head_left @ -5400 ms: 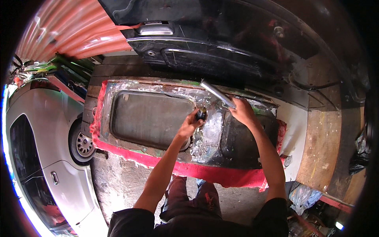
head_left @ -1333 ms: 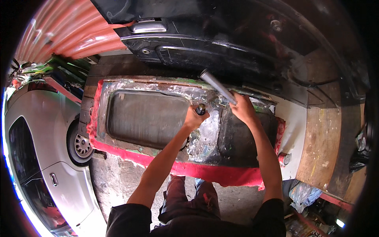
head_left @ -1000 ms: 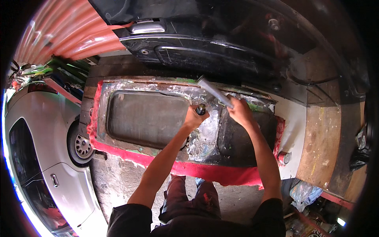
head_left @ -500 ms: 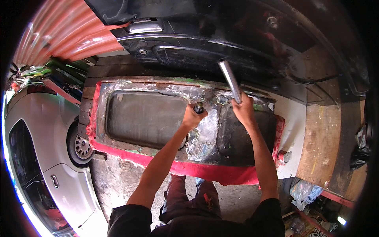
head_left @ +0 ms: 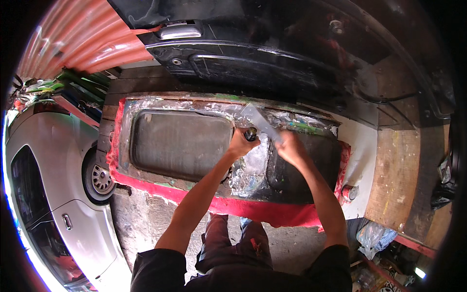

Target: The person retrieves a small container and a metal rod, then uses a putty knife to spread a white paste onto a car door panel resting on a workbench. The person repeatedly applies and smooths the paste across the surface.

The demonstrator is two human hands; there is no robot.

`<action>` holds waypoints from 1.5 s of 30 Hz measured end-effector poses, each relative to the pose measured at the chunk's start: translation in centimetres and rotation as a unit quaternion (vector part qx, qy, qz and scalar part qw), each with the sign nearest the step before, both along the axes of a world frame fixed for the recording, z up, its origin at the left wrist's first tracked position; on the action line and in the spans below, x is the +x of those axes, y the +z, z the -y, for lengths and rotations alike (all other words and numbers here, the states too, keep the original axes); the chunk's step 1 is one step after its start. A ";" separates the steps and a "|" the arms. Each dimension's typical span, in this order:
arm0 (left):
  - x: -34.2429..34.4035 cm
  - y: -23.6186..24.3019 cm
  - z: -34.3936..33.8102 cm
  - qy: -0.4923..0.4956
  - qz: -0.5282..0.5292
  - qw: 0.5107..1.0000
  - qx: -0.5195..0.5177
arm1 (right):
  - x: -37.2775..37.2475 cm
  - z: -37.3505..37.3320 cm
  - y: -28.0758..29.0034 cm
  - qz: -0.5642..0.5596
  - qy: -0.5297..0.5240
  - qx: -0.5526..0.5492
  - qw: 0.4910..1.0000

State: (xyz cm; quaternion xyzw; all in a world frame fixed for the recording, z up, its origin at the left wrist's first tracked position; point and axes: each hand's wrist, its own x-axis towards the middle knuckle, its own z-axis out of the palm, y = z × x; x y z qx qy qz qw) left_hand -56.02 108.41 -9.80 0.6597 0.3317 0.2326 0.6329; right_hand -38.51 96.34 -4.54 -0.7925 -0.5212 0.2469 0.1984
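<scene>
My left hand is closed around a short dark cylindrical tool. That tool stands roughly upright over the panel, with its round top showing above my fist; its lower end is hidden. In my right hand is a silvery metal bar or tube, blurred by motion. Its free end points up and to the left, close above and beside the dark tool. Beneath both hands lies a worn panel, patched with grey and white, with a large recessed dark area on the left and a smaller one on the right.
Red cloth runs under the panel's near edge. A large black vehicle panel with a chrome handle stands behind. On the left is a silver car. A small can sits at the right, near a clear plastic bag.
My right hand has brought the metal bar down and to the left, from raised to beside the dark tool. My left hand has shifted slightly to the right, still gripping the tool.
</scene>
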 end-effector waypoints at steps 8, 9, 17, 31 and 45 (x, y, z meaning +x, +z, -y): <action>-1.5 -2.7 -0.9 0.048 0.008 0.995 -0.086 | 0.2 0.5 2.5 -0.044 -0.058 0.092 0.993; -1.2 -2.6 -0.7 0.101 0.045 0.987 -0.117 | 0.1 1.1 2.1 -0.005 -0.052 0.115 0.992; -1.5 -1.1 -1.8 0.126 0.120 0.964 -0.200 | -1.5 2.2 -0.6 -0.024 -0.054 0.065 0.996; -0.7 -0.4 0.0 0.196 -0.006 0.980 0.027 | -1.1 -5.4 3.1 -0.017 -0.001 0.188 0.982; -0.9 -0.3 0.0 0.195 0.004 0.980 0.030 | -0.8 -6.9 6.6 -0.086 -0.030 0.172 0.981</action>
